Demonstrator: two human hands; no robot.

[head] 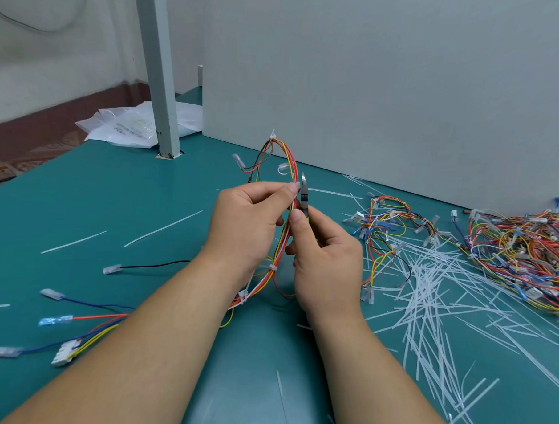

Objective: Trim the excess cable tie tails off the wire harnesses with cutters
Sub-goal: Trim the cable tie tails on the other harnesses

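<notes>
Here, the left hand pinched the wire harness between its fingers, while the right hand gripped the cutters, blades just beside those fingertips.

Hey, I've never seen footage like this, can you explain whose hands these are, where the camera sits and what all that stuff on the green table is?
There is no machine here: a person works with two bare hands, and the single picture comes from a camera worn on their head, looking forward and down. The left hand grips a wire harness, a bundle of coloured wires bound with white ties. The right hand holds small cutters, blades pointing up beside the wires. On the green table lie many white tie tails already cut off, and a pile of harnesses sits at the right. A plastic bag lies far left.
</notes>
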